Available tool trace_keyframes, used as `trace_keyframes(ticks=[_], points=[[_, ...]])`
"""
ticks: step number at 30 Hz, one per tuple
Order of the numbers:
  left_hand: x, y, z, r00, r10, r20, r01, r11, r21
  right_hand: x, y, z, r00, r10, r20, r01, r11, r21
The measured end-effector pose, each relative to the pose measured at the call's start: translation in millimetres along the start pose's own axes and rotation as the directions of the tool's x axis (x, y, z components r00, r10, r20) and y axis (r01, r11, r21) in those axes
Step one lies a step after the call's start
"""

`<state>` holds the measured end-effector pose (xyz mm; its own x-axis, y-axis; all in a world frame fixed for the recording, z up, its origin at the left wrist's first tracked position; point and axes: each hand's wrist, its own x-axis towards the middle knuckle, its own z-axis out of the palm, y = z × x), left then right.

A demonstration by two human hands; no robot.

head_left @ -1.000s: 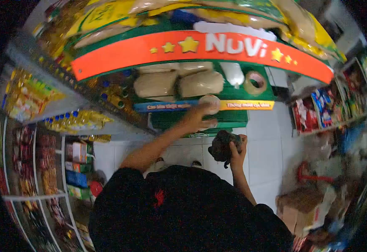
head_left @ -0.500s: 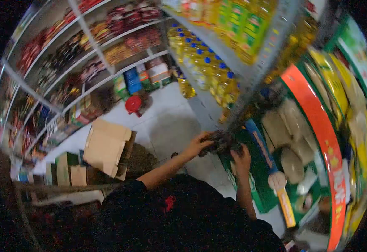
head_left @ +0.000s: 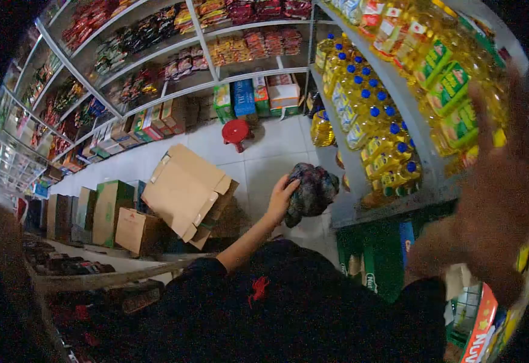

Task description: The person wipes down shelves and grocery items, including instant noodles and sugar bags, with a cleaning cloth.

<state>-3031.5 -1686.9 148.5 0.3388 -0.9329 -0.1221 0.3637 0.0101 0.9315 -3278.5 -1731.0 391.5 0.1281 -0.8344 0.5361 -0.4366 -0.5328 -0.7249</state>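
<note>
My left hand [head_left: 284, 196] grips a bundled dark cloth [head_left: 313, 191], grey-black with faint reddish patches, above the tiled floor in front of my body. My right hand [head_left: 491, 199] is raised close to the camera at the right, large and somewhat blurred. Its fingers are stretched out and apart, and nothing shows in them. Behind those fingers, in this view, stand large bottles of yellow cooking oil [head_left: 449, 85] with green labels on the upper shelf. Smaller oil bottles with blue caps [head_left: 376, 124] fill the shelf below, to the right of the cloth.
A red stool [head_left: 236, 132] stands on the white tiled floor [head_left: 270, 144]. An opened cardboard box [head_left: 186, 190] lies at the left, with more cartons [head_left: 112, 212] beside it. Racks of packets [head_left: 258, 45] line the far wall. Below the oil shelf is a green display [head_left: 370, 248].
Both hands were together at the dark cloth by the shelf edge. My right hand has come away and risen to the right; the left keeps the cloth. The view has turned rightward.
</note>
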Motion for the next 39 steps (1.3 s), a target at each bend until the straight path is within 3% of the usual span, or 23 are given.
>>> trace_keyframes(ticks=[2, 5, 9, 11, 12, 15, 17, 19, 23, 27, 31, 34, 36, 37, 38, 39], points=[[7, 10, -13, 1.000, 0.010, -0.028, -0.010, 1.000, -0.006, 41, 34, -4, 0.998, -0.052, 0.037, 0.048, 0.995, 0.089], [27, 4, -47, 0.994, 0.054, -0.093, -0.064, 0.992, -0.112, 75, 17, 46, 0.978, -0.190, 0.086, 0.165, 0.957, 0.237], [32, 18, -99, 0.973, 0.104, -0.207, -0.106, 0.994, 0.002, 122, -11, 120, 0.913, -0.380, 0.146, 0.280, 0.847, 0.452], [35, 18, -124, 0.927, 0.152, -0.344, -0.122, 0.987, 0.105, 141, -19, 149, 0.864, -0.478, 0.160, 0.317, 0.763, 0.563], [30, 36, -123, 0.867, 0.113, -0.486, -0.079, 0.993, 0.090, 156, -25, 161, 0.835, -0.527, 0.157, 0.334, 0.713, 0.617], [28, 40, -152, 0.826, 0.171, -0.536, -0.220, 0.975, -0.027, 173, -48, 203, 0.739, -0.664, 0.113, 0.373, 0.543, 0.753], [26, 39, -166, 0.772, 0.193, -0.606, -0.251, 0.968, -0.010, 184, -57, 227, 0.677, -0.734, 0.052, 0.376, 0.405, 0.833], [26, 41, -178, 0.714, 0.183, -0.676, -0.280, 0.959, -0.036, 206, -49, 246, 0.627, -0.779, -0.010, 0.352, 0.272, 0.896], [27, 52, -161, 0.635, 0.135, -0.761, -0.198, 0.980, 0.009, 231, -72, 298, 0.548, -0.836, -0.036, 0.228, 0.107, 0.968], [57, 42, -160, 0.571, 0.092, -0.815, -0.261, 0.962, -0.074, 260, -94, 352, 0.495, -0.864, -0.094, 0.082, -0.061, 0.995], [121, 47, -156, 0.481, 0.187, -0.856, -0.321, 0.947, 0.026, 308, -95, 388, 0.437, -0.873, -0.216, -0.037, -0.257, 0.966], [169, 52, -152, 0.537, 0.195, -0.821, -0.112, 0.981, 0.160, 331, -99, 398, 0.393, -0.854, -0.341, -0.109, -0.412, 0.905], [206, 68, -140, 0.541, 0.185, -0.820, -0.203, 0.975, 0.086, 329, -73, 439, 0.386, -0.906, -0.175, -0.119, -0.237, 0.964], [225, 74, -137, 0.566, 0.170, -0.807, -0.282, 0.960, 0.005, 318, -59, 449, 0.455, -0.888, 0.059, -0.162, -0.017, 0.987], [242, 76, -136, 0.573, 0.205, -0.794, -0.339, 0.941, -0.001, 315, -36, 468, 0.349, -0.880, 0.323, -0.204, 0.266, 0.942], [256, 80, -135, 0.555, 0.213, -0.804, -0.352, 0.936, 0.005, 311, -20, 490, 0.180, -0.868, 0.463, -0.152, 0.440, 0.885]])
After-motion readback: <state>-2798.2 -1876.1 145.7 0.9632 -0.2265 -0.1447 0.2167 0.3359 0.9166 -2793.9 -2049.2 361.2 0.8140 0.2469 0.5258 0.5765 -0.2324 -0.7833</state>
